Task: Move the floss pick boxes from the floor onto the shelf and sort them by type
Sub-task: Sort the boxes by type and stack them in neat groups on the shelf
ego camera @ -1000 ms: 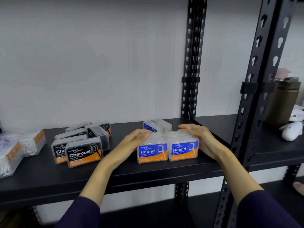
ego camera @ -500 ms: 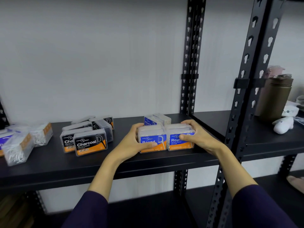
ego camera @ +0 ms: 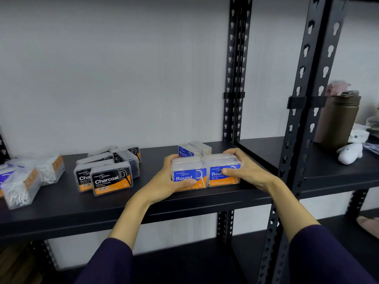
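Both thumbs now over the two Round boxes' fronts, formerly only beside them

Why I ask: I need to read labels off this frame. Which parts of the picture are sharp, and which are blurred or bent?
Head view: the Charcoal box label reads sharp; the Round boxes are partly covered by the left hand and right hand; the clear boxes at the left edge smear; the shelf posts bow from wide-angle distortion.

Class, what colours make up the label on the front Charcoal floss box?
Black with an orange band below on the Charcoal box, white lettering; seen best in the head view.
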Available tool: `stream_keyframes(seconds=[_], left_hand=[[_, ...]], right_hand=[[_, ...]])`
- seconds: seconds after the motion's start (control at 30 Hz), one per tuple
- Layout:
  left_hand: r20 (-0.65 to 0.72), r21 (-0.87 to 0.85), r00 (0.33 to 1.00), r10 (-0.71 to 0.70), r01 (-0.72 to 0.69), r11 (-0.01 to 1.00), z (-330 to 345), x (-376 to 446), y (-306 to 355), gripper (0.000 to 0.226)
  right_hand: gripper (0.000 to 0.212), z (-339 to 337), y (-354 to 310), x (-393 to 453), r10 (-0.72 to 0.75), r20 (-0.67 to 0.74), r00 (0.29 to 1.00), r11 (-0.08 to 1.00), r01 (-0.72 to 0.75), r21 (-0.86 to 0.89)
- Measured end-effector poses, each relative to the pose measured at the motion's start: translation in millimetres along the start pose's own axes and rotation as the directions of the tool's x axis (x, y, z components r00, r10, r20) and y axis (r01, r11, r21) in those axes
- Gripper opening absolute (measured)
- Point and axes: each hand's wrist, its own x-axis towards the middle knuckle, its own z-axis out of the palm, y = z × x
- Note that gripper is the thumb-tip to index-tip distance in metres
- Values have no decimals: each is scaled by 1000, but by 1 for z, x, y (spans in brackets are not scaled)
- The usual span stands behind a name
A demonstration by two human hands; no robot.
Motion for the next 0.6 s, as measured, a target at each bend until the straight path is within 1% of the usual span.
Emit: stream_keyframes(seconds=[0.13,0.27,0.37,0.47,0.53,0.6], left_hand=[[12,16,1000,-11,11,1000,0,2,-1,74],[8,23,1000,-24,24,999,1,4,-1,85],[-16,14,999,-47,47,999,1,4,0,91],[-60,-8,995,-74,73,997,-2,6,1,93],[-84,-10,993,-85,84,996,-4,8,0,93],[-76,12,994,-80,81,997,-3,8,-2,93]], right_hand=[[60,-1,0,0,14,4,1000,1000,-14,0],[60,0,0,1,12,17,1000,1000,-12,12],[66,0,0,1,17,12,1000,999,-18,46],[66,-2,-3,4,61,1,998,994,-61,93],[65,-5,-7,9,81,20,996,990,-83,110],[63,-10,-14,20,73,34,997,997,-74,25]])
